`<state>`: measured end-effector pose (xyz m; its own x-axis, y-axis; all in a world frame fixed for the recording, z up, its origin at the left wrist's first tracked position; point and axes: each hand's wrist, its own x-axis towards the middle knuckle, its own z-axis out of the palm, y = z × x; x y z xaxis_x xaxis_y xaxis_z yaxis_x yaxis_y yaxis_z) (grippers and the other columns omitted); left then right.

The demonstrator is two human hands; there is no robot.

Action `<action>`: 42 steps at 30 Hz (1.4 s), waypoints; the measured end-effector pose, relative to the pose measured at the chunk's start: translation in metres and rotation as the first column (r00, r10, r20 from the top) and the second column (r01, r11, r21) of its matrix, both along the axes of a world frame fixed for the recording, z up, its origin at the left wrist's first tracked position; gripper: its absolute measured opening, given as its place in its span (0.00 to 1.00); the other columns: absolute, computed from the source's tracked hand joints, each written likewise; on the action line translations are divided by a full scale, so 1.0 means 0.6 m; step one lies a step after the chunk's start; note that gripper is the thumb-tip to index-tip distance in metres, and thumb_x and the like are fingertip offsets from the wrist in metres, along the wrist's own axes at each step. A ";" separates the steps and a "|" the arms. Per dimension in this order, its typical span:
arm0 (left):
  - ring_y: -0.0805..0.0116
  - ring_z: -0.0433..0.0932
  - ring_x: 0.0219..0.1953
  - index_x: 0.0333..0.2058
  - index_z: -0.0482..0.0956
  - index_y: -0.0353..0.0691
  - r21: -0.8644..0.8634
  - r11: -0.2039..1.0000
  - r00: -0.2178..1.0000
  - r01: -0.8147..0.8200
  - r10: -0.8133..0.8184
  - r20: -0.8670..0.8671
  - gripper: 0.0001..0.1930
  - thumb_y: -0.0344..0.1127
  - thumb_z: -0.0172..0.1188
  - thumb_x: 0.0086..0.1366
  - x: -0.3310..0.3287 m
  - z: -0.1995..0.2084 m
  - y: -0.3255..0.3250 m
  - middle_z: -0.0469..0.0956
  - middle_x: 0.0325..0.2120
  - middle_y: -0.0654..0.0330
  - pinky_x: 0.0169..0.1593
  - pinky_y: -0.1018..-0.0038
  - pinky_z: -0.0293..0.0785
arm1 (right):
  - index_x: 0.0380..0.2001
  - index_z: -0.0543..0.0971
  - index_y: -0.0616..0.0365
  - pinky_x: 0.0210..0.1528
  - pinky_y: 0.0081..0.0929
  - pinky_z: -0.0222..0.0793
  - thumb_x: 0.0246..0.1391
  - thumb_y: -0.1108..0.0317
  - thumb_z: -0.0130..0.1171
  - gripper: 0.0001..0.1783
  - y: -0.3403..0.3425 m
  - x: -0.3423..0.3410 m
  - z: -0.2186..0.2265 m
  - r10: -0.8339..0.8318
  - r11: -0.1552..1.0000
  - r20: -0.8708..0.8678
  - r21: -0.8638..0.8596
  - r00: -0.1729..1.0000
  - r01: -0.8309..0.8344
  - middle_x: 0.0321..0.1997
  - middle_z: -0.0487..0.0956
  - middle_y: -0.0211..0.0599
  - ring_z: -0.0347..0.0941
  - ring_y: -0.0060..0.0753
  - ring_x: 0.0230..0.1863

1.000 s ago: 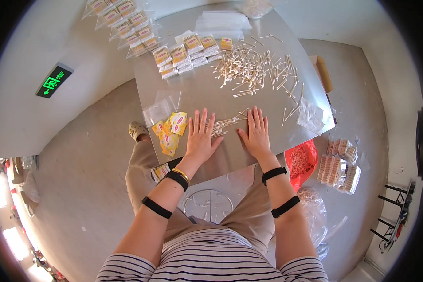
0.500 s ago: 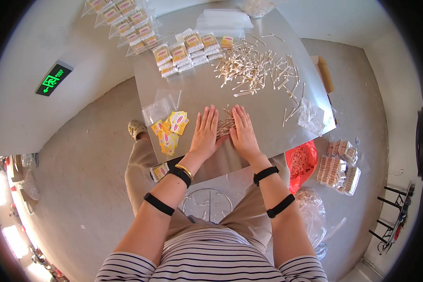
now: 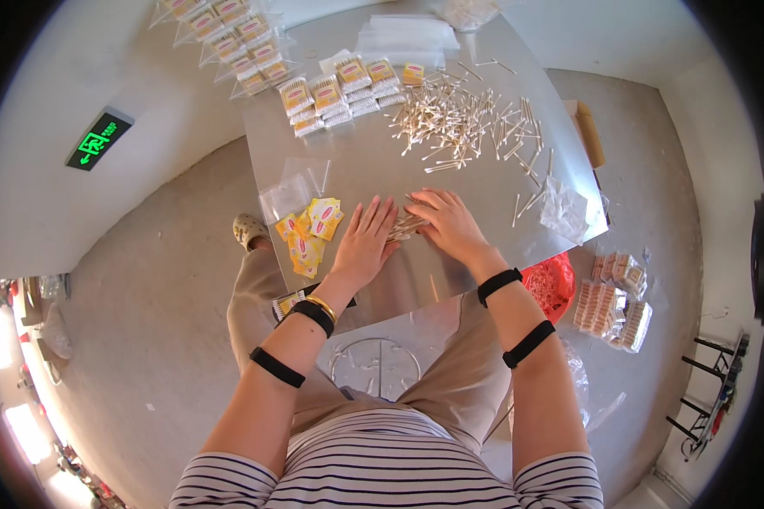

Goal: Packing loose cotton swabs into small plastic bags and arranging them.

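The left hand [image 3: 365, 242] lies flat, fingers straight and side by side, its thumb side against a small bundle of cotton swabs [image 3: 406, 224]. The right hand [image 3: 452, 225] has its fingers loosely bent over the bundle's far right end; whether they close on any swabs, I cannot tell. The bundle lies on the metal table [image 3: 365, 153] between the two hands.

On the bundle's near side, a strip of smooth, shiny metal runs to the table's front edge; a broader stretch of metal spreads beyond it. The swabs are thin pale sticks with rounded white tips, roughly aligned.

Just left of the bundle, past the left hand, are glossy yellow cards [image 3: 307, 242], with clear flat bags [image 3: 284, 199] behind them. Beyond the bundle, a loose tangle of swabs [image 3: 446, 123] takes up the table's far right, and stacked swab packs [image 3: 339, 89] stand at far left. Well to its right, a crumpled clear bag [image 3: 564, 210] lies by the table's side edge.
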<state>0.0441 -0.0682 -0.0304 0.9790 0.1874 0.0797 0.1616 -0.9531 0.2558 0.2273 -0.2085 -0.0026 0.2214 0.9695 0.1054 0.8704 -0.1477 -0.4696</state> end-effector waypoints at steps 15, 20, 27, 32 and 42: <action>0.58 0.53 0.75 0.70 0.59 0.40 0.066 0.996 0.998 -0.052 0.054 -0.034 0.31 0.41 0.53 0.72 -0.013 -0.008 -0.007 0.58 0.72 0.57 0.76 0.58 0.50 | 0.32 0.84 0.50 0.41 0.33 0.74 0.47 0.71 0.68 0.07 -0.035 -0.024 -0.034 -0.191 0.941 0.034 0.291 0.981 0.173 0.34 0.77 0.24 0.75 0.32 0.39; 0.58 0.55 0.74 0.70 0.60 0.41 0.043 0.995 0.996 -0.085 0.086 0.000 0.30 0.36 0.53 0.71 -0.016 -0.014 -0.008 0.60 0.71 0.59 0.75 0.58 0.51 | 0.31 0.84 0.51 0.40 0.33 0.75 0.48 0.71 0.68 0.05 -0.067 -0.007 -0.028 -0.262 0.921 0.051 0.313 0.964 0.233 0.34 0.78 0.23 0.75 0.32 0.38; 0.57 0.59 0.72 0.68 0.65 0.42 0.055 0.987 0.987 -0.154 0.152 0.046 0.28 0.32 0.55 0.70 -0.006 -0.015 -0.007 0.64 0.69 0.60 0.74 0.57 0.55 | 0.31 0.84 0.51 0.40 0.33 0.75 0.48 0.71 0.68 0.05 -0.078 -0.005 -0.028 -0.283 0.914 0.054 0.317 0.958 0.252 0.35 0.78 0.24 0.75 0.33 0.37; 0.57 0.64 0.70 0.64 0.71 0.42 -0.029 0.976 0.966 -0.214 0.216 0.142 0.23 0.30 0.54 0.70 -0.005 -0.020 0.008 0.68 0.67 0.60 0.72 0.55 0.59 | 0.31 0.84 0.51 0.41 0.34 0.74 0.49 0.71 0.68 0.04 -0.078 0.003 -0.031 -0.282 0.918 0.070 0.308 0.957 0.248 0.35 0.77 0.24 0.75 0.33 0.38; 0.56 0.64 0.70 0.63 0.71 0.39 -0.037 0.938 0.921 -0.345 0.346 0.182 0.22 0.30 0.51 0.71 0.072 -0.024 0.030 0.67 0.67 0.58 0.73 0.56 0.57 | 0.34 0.83 0.50 0.41 0.31 0.71 0.50 0.71 0.66 0.07 -0.042 -0.039 -0.035 -0.106 0.949 0.080 0.305 0.991 0.077 0.35 0.76 0.24 0.74 0.31 0.40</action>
